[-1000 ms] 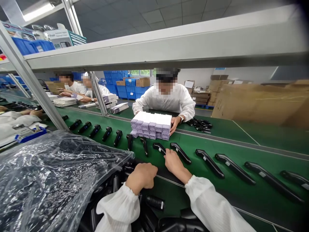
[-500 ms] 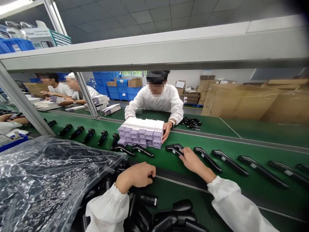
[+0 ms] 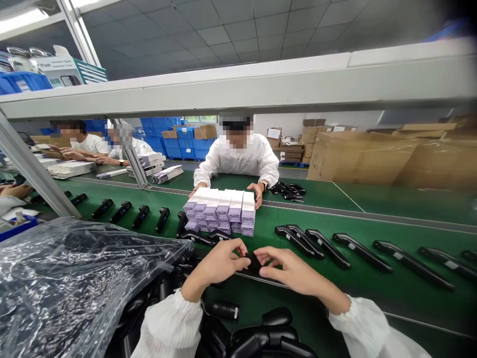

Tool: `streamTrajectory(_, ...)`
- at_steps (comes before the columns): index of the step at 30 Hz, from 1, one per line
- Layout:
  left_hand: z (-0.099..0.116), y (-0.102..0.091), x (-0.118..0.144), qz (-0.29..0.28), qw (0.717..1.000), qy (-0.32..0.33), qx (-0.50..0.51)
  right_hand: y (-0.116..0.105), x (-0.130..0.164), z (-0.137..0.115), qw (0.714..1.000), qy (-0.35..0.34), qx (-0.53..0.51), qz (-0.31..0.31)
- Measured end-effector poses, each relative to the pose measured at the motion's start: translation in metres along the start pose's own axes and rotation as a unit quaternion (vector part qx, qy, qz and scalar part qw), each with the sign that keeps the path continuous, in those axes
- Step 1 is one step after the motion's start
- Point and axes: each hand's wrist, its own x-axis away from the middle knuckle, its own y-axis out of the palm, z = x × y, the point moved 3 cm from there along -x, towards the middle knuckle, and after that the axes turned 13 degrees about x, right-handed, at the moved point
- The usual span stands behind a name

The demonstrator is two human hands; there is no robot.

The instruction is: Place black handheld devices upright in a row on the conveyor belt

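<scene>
My left hand (image 3: 226, 261) is closed, thumb and fingertips pinching a small black piece (image 3: 255, 263) that shows only partly between my hands; its kind is hard to make out. Just right of it, my right hand (image 3: 288, 268) has its fingers apart and curved, their tips close to the black piece; whether they touch cannot be told. To the right, angled black handheld devices (image 3: 328, 248) with small pale labels lie in a row on the green belt (image 3: 268, 231). Beneath my hands, more black device bodies (image 3: 261, 338) are heaped.
Clear plastic sheeting (image 3: 67, 288) covers the left of the heap. Across the belt, a co-worker (image 3: 238, 159) holds a stack of white and purple boxes (image 3: 219, 211). A metal shelf beam (image 3: 223, 92) runs overhead. Several small black devices (image 3: 121, 211) stand left.
My right hand has left the row of devices and come left and down beside my left hand. My left hand has moved slightly right and up. The black piece now shows between them.
</scene>
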Motion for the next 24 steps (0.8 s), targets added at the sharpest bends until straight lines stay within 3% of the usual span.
streamTrajectory(4,-0.003,-0.005,-0.001,0.035,0.999,0.008,0.013,0.016,-0.021,-0.005,0.995,0.022,-0.074,0.058)
streamTrajectory(7,-0.005,-0.015,0.000,0.041,0.999,0.015,-0.012,0.025,-0.039,-0.002,0.996,0.004,-0.073,0.050)
streamTrajectory(9,-0.008,-0.024,0.002,0.042,0.993,0.013,-0.113,0.028,-0.046,-0.002,0.998,-0.012,-0.031,0.061)
streamTrajectory(12,-0.015,-0.038,0.003,0.081,0.946,0.004,-0.314,0.030,-0.046,0.000,0.989,-0.024,0.110,0.092)
streamTrajectory(15,-0.030,-0.040,-0.005,0.125,0.914,0.011,-0.386,0.037,-0.037,0.011,0.961,-0.012,0.257,0.102)
streamTrajectory(20,-0.061,-0.012,-0.032,0.126,0.885,0.059,-0.444,0.052,-0.033,0.035,0.892,0.013,0.439,0.104)
streamTrajectory(24,-0.073,0.001,-0.049,0.154,0.864,0.066,-0.475,0.058,-0.039,0.044,0.848,0.023,0.521,0.095)
